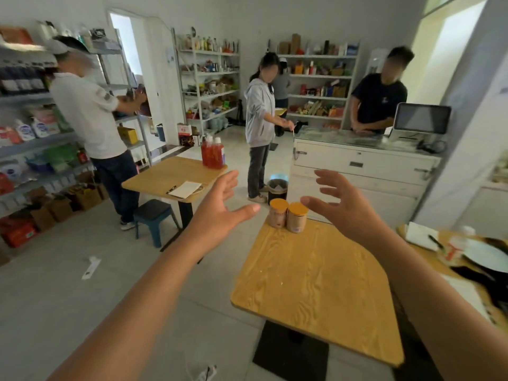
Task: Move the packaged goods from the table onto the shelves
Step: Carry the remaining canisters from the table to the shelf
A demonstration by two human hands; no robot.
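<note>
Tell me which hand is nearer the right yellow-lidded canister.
Right. The right hand hovers open just right of the canister, thumb almost over it; the left hand sits left, past the other canister.

Labels on the two jars (288,219): blurred, unreadable. Bin (277,187): base hidden behind them. Left shelves (35,138): cut by frame edge, goods smeared, brands illegible. Second table (446,239), at right: cut by edge, things on it too blurred to identify.
</note>
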